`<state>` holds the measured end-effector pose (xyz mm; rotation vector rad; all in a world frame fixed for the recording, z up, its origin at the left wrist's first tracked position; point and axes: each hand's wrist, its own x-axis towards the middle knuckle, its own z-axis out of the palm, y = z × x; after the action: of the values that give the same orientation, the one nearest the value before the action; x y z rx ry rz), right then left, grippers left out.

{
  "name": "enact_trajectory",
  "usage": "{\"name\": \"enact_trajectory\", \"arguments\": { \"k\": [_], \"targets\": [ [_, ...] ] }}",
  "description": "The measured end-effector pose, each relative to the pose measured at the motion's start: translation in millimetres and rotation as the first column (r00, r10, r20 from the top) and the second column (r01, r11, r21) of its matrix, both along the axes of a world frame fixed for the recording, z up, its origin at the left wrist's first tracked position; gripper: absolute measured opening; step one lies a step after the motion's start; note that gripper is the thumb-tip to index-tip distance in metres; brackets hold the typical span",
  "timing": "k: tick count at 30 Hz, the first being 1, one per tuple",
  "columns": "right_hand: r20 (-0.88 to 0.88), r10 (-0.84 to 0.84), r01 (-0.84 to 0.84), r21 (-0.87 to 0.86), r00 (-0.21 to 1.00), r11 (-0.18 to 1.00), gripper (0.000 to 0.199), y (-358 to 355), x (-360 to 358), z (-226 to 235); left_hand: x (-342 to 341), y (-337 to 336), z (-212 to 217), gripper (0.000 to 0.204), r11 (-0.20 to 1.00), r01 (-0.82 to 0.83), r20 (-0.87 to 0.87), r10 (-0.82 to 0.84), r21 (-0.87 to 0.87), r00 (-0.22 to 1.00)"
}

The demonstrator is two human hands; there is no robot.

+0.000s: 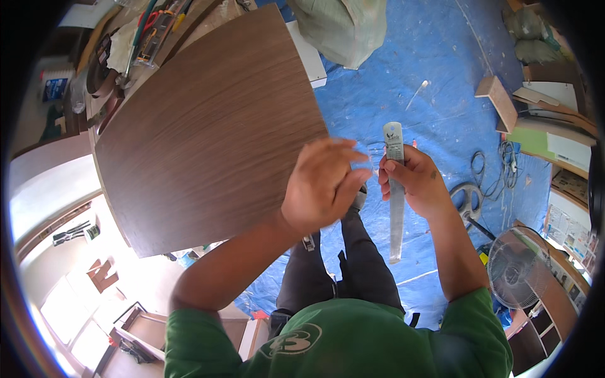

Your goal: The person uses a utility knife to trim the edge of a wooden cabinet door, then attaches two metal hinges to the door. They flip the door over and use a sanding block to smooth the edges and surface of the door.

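Observation:
My right hand (413, 179) grips a metal ruler (396, 220), thumb on its face and fingers behind. The ruler hangs upright in the view, its rounded end with a hole at the top. To its left my left hand (324, 183) is held up with its thumb apart from the fingers, and the fingertips are smeared by motion. Nothing shows in that hand. It overlaps the right edge of a large brown wood-grain panel (208, 138) in the view; whether it touches the panel I cannot tell.
A blue sheet (435, 82) covers the floor. A pale sack (343, 28) stands beyond the panel. At the right are a fan (518, 268), a coiled cable (504, 170) and stacked board pieces (554, 107). Several tools, among them red-handled scissors (150, 22), lie at the upper left.

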<state>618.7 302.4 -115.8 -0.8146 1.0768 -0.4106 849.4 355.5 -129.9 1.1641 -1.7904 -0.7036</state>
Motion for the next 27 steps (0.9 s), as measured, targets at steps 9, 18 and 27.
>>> {"name": "enact_trajectory", "arguments": {
  "k": [9,18,27],
  "targets": [
    [-0.161,0.029,-0.037,-0.049,0.987,0.998,0.018,14,10,90,-49,-33,30,0.036,0.906,0.065,-0.442,0.140,0.418,0.886],
    [-0.351,-0.292,0.217,-0.238,0.890,0.947,0.026,-28,-73,73,-103,-71,12,0.044,0.945,-0.046,0.462,-0.116,0.325,0.879],
    [-0.447,0.040,-0.230,-0.381,0.894,0.896,0.015,-138,-104,-13,-36,-41,16,0.081,0.899,-0.281,0.713,-0.048,0.336,0.699]
  ]
}}
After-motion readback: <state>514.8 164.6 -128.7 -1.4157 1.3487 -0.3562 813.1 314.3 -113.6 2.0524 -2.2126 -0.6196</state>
